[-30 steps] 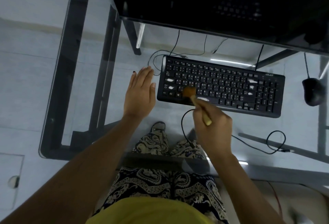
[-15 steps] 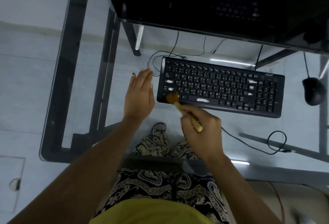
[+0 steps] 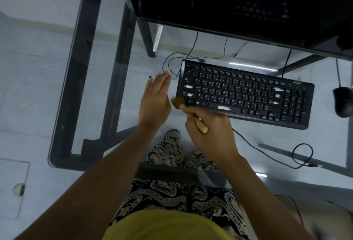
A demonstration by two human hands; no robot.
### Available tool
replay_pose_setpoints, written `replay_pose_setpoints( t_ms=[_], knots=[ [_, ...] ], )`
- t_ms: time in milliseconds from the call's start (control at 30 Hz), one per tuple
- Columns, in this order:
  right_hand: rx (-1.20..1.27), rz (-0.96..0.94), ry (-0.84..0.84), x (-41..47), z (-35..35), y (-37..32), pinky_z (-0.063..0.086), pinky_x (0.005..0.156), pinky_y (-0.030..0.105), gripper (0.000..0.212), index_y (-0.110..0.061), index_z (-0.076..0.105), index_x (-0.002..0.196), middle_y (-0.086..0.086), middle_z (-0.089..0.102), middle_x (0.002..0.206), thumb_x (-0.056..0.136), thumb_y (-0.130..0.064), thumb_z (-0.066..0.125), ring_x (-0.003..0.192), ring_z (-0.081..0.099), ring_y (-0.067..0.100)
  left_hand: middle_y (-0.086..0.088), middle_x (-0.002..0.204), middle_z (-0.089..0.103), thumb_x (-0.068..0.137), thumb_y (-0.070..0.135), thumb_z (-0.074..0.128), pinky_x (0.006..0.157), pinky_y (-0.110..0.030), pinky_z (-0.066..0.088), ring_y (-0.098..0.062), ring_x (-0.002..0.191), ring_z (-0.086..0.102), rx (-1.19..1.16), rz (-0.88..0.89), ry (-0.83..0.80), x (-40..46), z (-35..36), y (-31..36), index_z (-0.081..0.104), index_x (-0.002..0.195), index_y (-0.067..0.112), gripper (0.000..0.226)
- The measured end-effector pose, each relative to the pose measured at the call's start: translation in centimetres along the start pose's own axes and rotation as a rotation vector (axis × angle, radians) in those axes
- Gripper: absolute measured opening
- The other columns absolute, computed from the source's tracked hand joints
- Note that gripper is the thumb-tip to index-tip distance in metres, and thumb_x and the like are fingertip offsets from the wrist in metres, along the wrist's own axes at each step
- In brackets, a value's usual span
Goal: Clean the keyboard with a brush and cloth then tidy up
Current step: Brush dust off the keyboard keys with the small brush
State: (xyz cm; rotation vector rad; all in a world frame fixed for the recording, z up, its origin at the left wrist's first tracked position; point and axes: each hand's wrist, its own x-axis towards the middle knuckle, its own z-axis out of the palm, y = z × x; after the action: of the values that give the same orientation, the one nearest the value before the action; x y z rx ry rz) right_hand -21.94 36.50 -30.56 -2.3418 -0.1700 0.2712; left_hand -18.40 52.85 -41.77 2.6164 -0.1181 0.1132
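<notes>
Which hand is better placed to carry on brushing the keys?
Right. The right hand grips the wooden-handled brush, its bristles at the black keyboard's near-left corner. The left hand lies flat on the glass desk beside it, holding nothing.

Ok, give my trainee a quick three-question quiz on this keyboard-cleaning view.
1. Which hand grips the brush?
2. True or false: the left hand rests flat on the keyboard.
3. The mouse lies: A) left of the keyboard, B) right of it, C) on top of it.

Key:
1. The right hand.
2. False: it is beside the keyboard's left end, fingers straight.
3. B.
</notes>
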Motion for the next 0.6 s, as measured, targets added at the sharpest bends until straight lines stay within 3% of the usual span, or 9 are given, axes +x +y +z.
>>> replay_pose_setpoints(
  t_ms=[100, 200, 300, 433, 533, 600],
  knots=[
    [-0.051, 0.099, -0.117, -0.1, -0.5, 0.4, 0.035, 0.048, 0.019, 0.044, -0.024, 0.073, 0.079, -0.01, 0.064, 0.059, 0.077, -0.052, 0.04, 0.046, 0.052, 0.006, -0.013, 0.145, 0.045, 0.099, 0.01, 0.033, 0.119, -0.043, 0.022, -0.023, 0.139, 0.036, -0.015, -0.016, -0.007, 0.1, 0.0, 0.0, 0.044, 0.139, 0.002, 0.043],
    [0.122, 0.15, 0.178, 1.2, -2.6, 1.3, 0.03, 0.04, 0.008, 0.022, -0.025, 0.072, 0.089, -0.015, 0.062, 0.059, 0.086, -0.032, 0.052, 0.041, 0.051, 0.002, -0.012, 0.145, 0.046, 0.1, 0.013, 0.035, 0.119, -0.041, 0.022, -0.022, 0.138, 0.037, -0.02, -0.016, -0.005, 0.1, 0.1, 0.0, 0.045, 0.139, 0.003, 0.041],
    [0.035, 0.095, 0.382, 4.4, -3.7, 2.0, 0.033, 0.043, 0.005, 0.023, -0.012, 0.071, 0.11, -0.005, 0.066, 0.067, 0.094, -0.014, 0.055, 0.043, 0.051, 0.001, -0.014, 0.146, 0.044, 0.096, 0.006, 0.037, 0.119, -0.043, 0.022, -0.025, 0.139, 0.036, -0.027, -0.017, 0.005, 0.1, 0.1, 0.0, 0.044, 0.139, 0.001, 0.044],
    [-0.062, 0.025, 0.177, 6.5, -2.3, 1.8, 0.04, 0.049, 0.004, 0.025, -0.013, 0.072, 0.113, 0.001, 0.074, 0.08, 0.093, -0.016, 0.057, 0.048, 0.053, -0.003, -0.016, 0.147, 0.041, 0.093, 0.003, 0.033, 0.119, -0.045, 0.02, -0.028, 0.141, 0.031, -0.018, -0.09, 0.018, 0.0, -0.2, 0.2, 0.041, 0.14, 0.0, 0.048],
    [0.122, 0.113, 0.25, 7.1, -3.0, 1.6, 0.044, 0.049, 0.014, 0.023, -0.021, 0.075, 0.104, -0.004, 0.074, 0.079, 0.09, -0.018, 0.058, 0.05, 0.056, 0.002, -0.015, 0.147, 0.042, 0.094, 0.008, 0.03, 0.119, -0.043, 0.021, -0.026, 0.141, 0.032, -0.023, -0.108, 0.014, 0.1, -0.2, 0.2, 0.041, 0.14, 0.0, 0.048],
    [0.197, 0.162, 0.207, 7.5, -3.7, 1.8, 0.048, 0.05, 0.022, 0.022, -0.023, 0.075, 0.103, -0.004, 0.074, 0.077, 0.091, -0.017, 0.057, 0.054, 0.059, 0.006, -0.015, 0.146, 0.043, 0.095, 0.01, 0.03, 0.119, -0.043, 0.021, -0.026, 0.14, 0.033, -0.019, -0.111, 0.008, 0.2, -0.2, 0.1, 0.042, 0.14, 0.0, 0.048]
  ],
)
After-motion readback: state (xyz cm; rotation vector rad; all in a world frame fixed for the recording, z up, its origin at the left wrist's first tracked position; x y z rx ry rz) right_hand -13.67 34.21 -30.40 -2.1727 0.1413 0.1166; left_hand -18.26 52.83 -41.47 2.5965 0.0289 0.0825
